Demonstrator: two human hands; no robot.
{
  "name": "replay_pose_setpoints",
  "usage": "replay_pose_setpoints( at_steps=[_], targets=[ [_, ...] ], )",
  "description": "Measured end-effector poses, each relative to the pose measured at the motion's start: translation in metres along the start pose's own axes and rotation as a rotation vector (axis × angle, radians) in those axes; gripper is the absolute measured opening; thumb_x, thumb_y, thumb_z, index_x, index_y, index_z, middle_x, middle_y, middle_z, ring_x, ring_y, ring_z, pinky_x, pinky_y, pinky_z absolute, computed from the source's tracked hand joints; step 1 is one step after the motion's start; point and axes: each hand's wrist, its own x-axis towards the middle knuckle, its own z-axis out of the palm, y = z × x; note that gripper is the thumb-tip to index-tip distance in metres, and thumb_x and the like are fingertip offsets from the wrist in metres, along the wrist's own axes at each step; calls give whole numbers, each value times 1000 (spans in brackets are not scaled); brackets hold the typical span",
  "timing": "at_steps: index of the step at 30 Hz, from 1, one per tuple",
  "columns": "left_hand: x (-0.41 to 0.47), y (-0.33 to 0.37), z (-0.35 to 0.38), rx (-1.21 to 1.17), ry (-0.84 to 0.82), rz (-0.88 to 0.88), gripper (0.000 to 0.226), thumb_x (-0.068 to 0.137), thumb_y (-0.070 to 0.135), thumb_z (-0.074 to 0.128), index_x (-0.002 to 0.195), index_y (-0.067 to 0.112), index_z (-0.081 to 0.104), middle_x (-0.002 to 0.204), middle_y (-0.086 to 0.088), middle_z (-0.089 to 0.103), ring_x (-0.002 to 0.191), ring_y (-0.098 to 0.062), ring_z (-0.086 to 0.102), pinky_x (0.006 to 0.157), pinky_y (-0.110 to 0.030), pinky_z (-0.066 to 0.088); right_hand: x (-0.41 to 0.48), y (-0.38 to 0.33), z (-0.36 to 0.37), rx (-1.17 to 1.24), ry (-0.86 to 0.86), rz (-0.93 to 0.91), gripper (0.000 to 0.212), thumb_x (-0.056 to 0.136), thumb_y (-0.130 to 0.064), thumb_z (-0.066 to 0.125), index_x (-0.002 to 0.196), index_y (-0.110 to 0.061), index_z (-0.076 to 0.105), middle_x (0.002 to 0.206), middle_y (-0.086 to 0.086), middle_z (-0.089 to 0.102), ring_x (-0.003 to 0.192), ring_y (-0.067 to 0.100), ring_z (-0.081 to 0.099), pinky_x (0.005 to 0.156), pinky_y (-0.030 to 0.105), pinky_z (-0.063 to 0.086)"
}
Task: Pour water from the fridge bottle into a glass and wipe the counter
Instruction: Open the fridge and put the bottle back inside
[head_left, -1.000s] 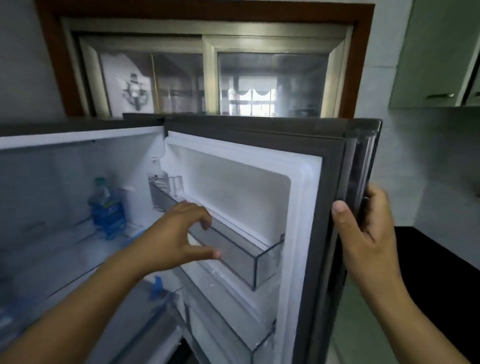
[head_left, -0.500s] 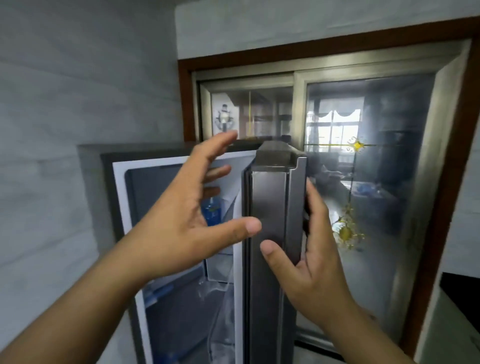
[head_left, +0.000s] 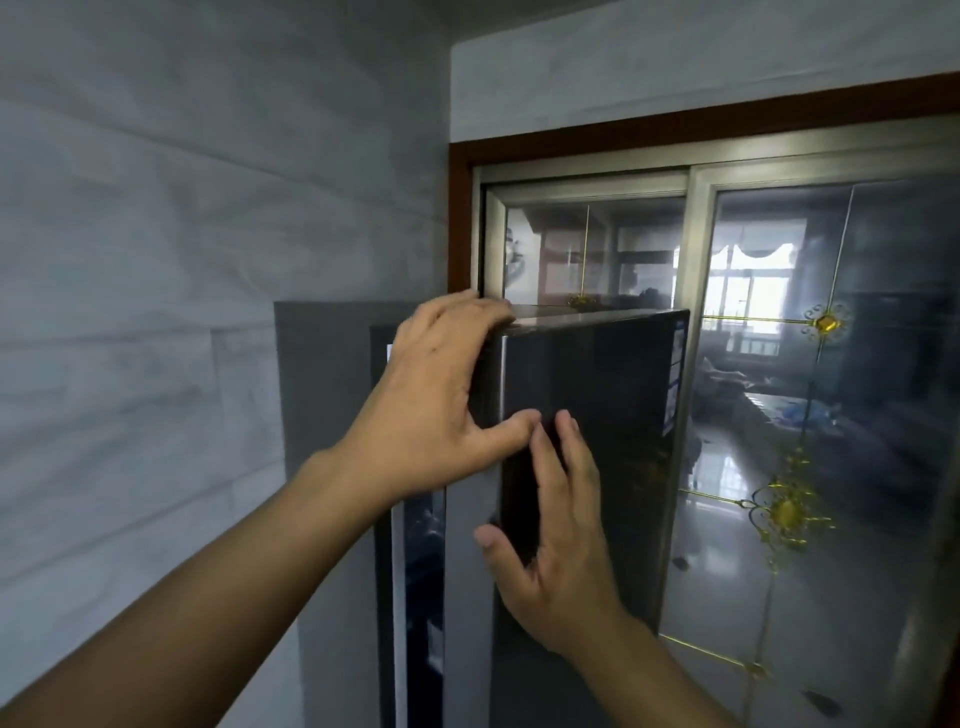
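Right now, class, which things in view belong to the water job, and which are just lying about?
Job: fridge door, ajar; left hand gripping its top corner; right hand flat on its front.
Lying about: sliding glass door; tiled wall.

Arms extended, left hand (head_left: 436, 395) curls its fingers (head_left: 470, 312), right hand (head_left: 561, 545) flat.

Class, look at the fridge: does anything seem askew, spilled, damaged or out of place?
Nothing spilled or damaged. Only the fridge door stands ajar, a narrow gap at its left edge showing the inside; the left hand grips its top corner and the right hand lies flat on its front.
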Motion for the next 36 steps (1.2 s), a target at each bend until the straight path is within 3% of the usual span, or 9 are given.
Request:
replay_pose_setpoints(
  at_steps=[6, 9, 18, 21, 24, 26, 29, 33, 36],
  targets=[
    [-1, -49, 10, 248, 108, 70, 46, 83, 31, 68, 124, 11, 62, 131, -11, 58, 122, -27, 46, 100, -40, 39, -14, 17, 71, -137, -64, -30, 70, 101, -53, 34, 159, -20, 11, 166, 16, 10, 153, 35, 11, 115, 62, 27],
    [-2, -72, 13, 389, 58, 47, 44, 83, 34, 67, 120, 12, 63, 135, -13, 57, 123, -32, 42, 99, -45, 33, -28, 23, 100, -214, -140, -14, 70, 100, -41, 44, 158, -14, 16, 166, 18, 10, 153, 36, 11, 114, 62, 28],
    [-2, -80, 14, 355, -6, 70, 42, 83, 33, 69, 118, 11, 63, 138, -18, 54, 129, -38, 43, 104, -46, 30, -33, 12, 105, -240, -170, 46, 69, 97, -31, 51, 155, -9, 22, 163, 20, 15, 153, 34, 13, 121, 49, 23],
    [-12, -67, 20, 292, 32, 90, 41, 83, 34, 70, 116, 12, 64, 142, -19, 52, 140, -38, 33, 113, -52, 21, -33, 6, 83, -235, -273, 122, 65, 97, -32, 55, 153, -11, 31, 158, 16, 30, 148, 28, 27, 120, 42, 28],
    [-38, -38, 36, 173, 72, 164, 36, 83, 31, 72, 111, 10, 68, 132, -19, 59, 139, -39, 35, 118, -58, 18, -41, -1, 46, -234, -368, 195, 52, 96, -29, 55, 142, -10, 45, 133, 8, 53, 125, 22, 48, 106, 42, 42],
    [-59, -21, 56, 90, 6, 191, 34, 82, 32, 71, 108, 9, 69, 122, -16, 64, 132, -41, 46, 117, -58, 23, -56, -2, 16, -328, -433, 244, 45, 94, -31, 55, 135, -14, 48, 116, 4, 55, 109, 20, 50, 97, 37, 43],
    [-88, 4, 88, -13, -236, 179, 36, 83, 41, 61, 104, 14, 68, 107, -7, 66, 111, -35, 61, 104, -49, 37, -86, -3, -32, -484, -534, 373, 40, 92, -38, 53, 126, -17, 52, 105, 5, 55, 99, 26, 52, 90, 38, 44],
    [-122, 57, 128, -95, -580, 132, 41, 81, 55, 46, 101, 24, 65, 94, 3, 65, 89, -24, 64, 82, -40, 51, -133, -6, -100, -649, -658, 612, 36, 93, -41, 52, 120, -18, 54, 111, 8, 58, 106, 30, 53, 94, 40, 43],
    [-140, 113, 152, -124, -694, 154, 31, 84, 52, 57, 102, 27, 62, 95, 5, 62, 92, -23, 62, 82, -39, 50, -172, -10, -157, -737, -693, 761, 37, 93, -43, 50, 122, -20, 54, 115, 9, 59, 110, 30, 54, 94, 40, 42]
  ],
)
